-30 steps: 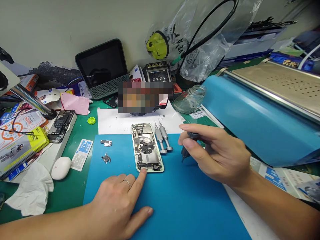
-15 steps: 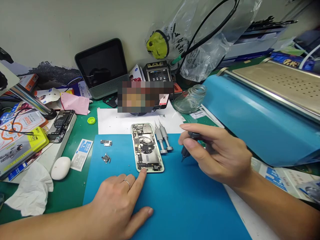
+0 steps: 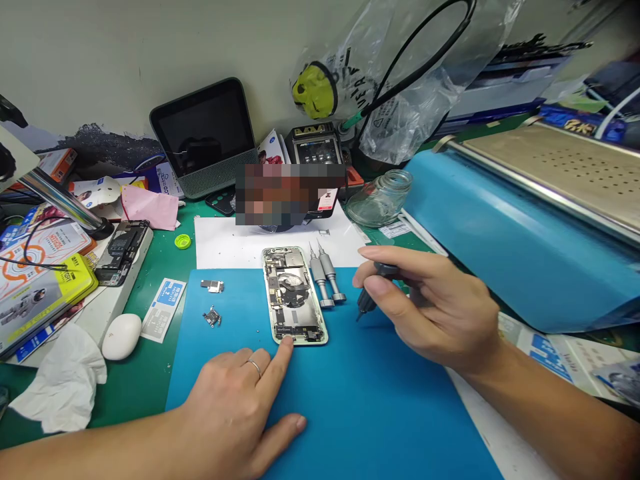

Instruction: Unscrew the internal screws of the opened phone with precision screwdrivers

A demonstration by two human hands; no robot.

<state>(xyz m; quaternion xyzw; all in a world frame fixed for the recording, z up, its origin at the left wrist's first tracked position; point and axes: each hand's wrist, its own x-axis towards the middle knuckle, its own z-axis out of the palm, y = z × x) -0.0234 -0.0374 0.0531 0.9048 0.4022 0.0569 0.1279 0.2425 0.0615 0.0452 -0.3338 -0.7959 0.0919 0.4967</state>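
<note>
An opened phone body [image 3: 303,303] with bare inner parts lies on the blue mat [image 3: 350,407]. My left hand [image 3: 245,393] has its index fingertip on the phone's near edge, thumb stretched out on the mat, and holds nothing. To the right of the phone, my right hand [image 3: 430,307] grips a small dark screwdriver [image 3: 369,303], its tip pointing down and apart from the phone. Two grey screwdrivers [image 3: 324,273] lie alongside the phone's right edge. Left of the phone sit a small metal part [image 3: 213,286] and a little cluster of parts [image 3: 212,316].
A white earbud case [image 3: 122,336], crumpled tissue [image 3: 63,380] and another phone body [image 3: 120,252] lie at left. Behind stand a tablet-like display [image 3: 204,133] and a tilted glass jar [image 3: 383,199]. A large blue machine [image 3: 480,247] borders the right side.
My right hand has shifted slightly left with the screwdriver, bringing its tip a little closer to the phone. My left hand and the phone have stayed in place.
</note>
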